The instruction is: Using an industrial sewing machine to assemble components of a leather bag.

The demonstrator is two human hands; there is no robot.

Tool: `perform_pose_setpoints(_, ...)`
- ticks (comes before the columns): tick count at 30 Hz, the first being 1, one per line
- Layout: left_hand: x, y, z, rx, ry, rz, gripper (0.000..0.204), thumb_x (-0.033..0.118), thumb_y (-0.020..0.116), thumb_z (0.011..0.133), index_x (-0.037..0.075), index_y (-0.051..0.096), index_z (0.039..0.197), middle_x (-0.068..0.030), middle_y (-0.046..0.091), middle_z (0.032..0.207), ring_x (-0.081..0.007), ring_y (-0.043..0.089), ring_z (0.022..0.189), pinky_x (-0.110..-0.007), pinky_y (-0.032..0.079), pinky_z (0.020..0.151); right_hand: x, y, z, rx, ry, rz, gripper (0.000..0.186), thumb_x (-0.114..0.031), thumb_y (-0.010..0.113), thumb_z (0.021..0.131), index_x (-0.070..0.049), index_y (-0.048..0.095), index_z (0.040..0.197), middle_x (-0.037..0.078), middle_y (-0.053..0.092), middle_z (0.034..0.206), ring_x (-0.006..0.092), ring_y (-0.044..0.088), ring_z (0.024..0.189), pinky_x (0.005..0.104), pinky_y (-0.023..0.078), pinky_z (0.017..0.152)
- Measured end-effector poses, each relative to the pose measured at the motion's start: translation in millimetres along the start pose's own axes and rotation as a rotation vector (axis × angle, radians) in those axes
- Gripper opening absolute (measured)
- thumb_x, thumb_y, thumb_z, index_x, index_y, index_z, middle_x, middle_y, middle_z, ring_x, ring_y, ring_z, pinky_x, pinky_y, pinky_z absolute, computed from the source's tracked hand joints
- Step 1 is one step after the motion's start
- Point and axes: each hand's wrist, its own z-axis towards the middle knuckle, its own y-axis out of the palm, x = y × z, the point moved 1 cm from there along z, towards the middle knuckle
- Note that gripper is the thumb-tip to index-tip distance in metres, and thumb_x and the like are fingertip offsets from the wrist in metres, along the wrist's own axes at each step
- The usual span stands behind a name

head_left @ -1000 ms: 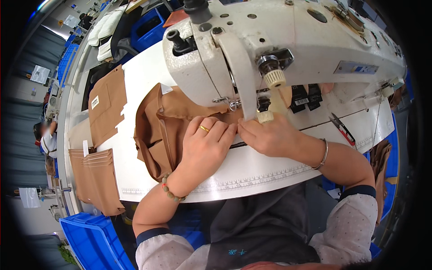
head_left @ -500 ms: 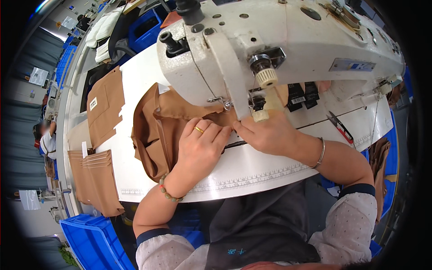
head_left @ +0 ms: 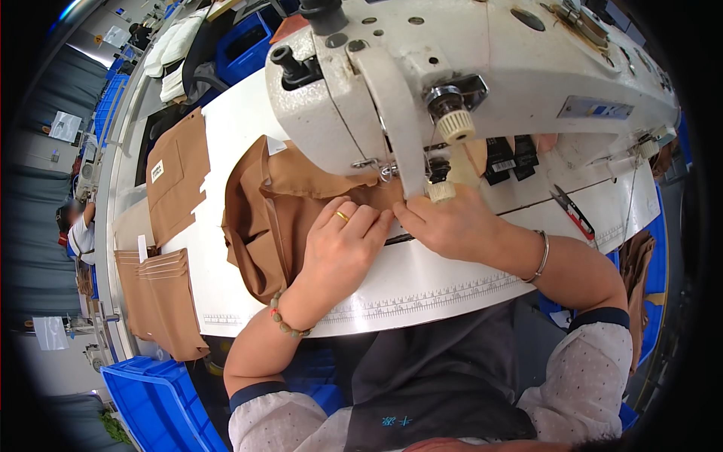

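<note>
A brown fabric piece (head_left: 260,218) lies bunched on the white table, its edge running under the needle area of a white sewing machine (head_left: 520,68). My left hand (head_left: 343,245) is closed on the fabric's near edge, fingers bent, just in front of the presser foot (head_left: 388,173). Right beside it, my right hand (head_left: 448,226) pinches the same edge, thumb and fingertips together near the foot. The two hands' fingertips almost meet. Parts of the right fingers and the seam itself are hidden behind the machine's tension knob (head_left: 441,191).
Thread snips (head_left: 572,212) with red and black handles lie to the right, near black labels (head_left: 501,160). Brown cut panels (head_left: 177,177) and a folded brown stack (head_left: 160,301) sit on the left. A blue crate (head_left: 162,399) stands below left. A ruler strip (head_left: 422,301) follows the table's front edge.
The view has shifted slightly. My fingers stay on the fabric edge, and the left hand sits a touch farther right. Otherwise the layout is the same.
</note>
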Motion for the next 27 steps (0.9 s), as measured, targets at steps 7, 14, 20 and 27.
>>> perform_pose_setpoints(7, 4.4, -2.3, 0.2, -0.013, -0.008, -0.025, 0.031, 0.007, 0.069, 0.073, -0.002, 0.074, 0.103, -0.0075, 0.069, 0.103, -0.0213, 0.059, 0.083, -0.034, 0.054, 0.082, -1.4, -4.7, -2.7, -0.159, 0.080, 0.066, 0.009, -0.012, 0.065, 0.082, -0.006, 0.061, 0.076, 0.004, 0.061, 0.067, 0.0184, 0.064, 0.055, 0.0330, 0.049, 0.047)
perform_pose_setpoints(14, 8.5, -4.3, -1.0, -0.089, 0.004, 0.013, 0.034, 0.009, 0.068, 0.074, 0.000, 0.075, 0.105, -0.0080, 0.072, 0.112, -0.0204, 0.059, 0.086, -0.032, 0.055, 0.082, -6.9, -9.5, -3.8, -0.177, 0.114, 0.098, 0.014, -0.011, 0.063, 0.090, -0.004, 0.064, 0.078, 0.006, 0.062, 0.067, 0.0190, 0.064, 0.055, 0.0334, 0.048, 0.047)
perform_pose_setpoints(20, 0.9, 0.1, 4.4, -0.093, -0.032, 0.015, 0.034, 0.009, 0.067, 0.073, 0.000, 0.075, 0.106, -0.0063, 0.073, 0.111, -0.0202, 0.058, 0.085, -0.032, 0.054, 0.083, -0.8, -1.8, -1.2, -0.185, 0.150, 0.123, 0.008, -0.010, 0.065, 0.080, -0.005, 0.063, 0.075, 0.007, 0.061, 0.064, 0.0225, 0.064, 0.056, 0.0374, 0.049, 0.049)
perform_pose_setpoints(27, -13.9, 12.1, 11.9, -0.023, -0.042, 0.102, 0.030, 0.008, 0.066, 0.073, 0.003, 0.076, 0.102, -0.0043, 0.073, 0.108, -0.0211, 0.061, 0.090, -0.033, 0.054, 0.087, 1.9, 0.6, 2.8, -0.125, 0.132, 0.031, 0.007, -0.009, 0.067, 0.073, -0.006, 0.062, 0.070, 0.009, 0.061, 0.060, 0.0246, 0.066, 0.056, 0.0378, 0.051, 0.051)
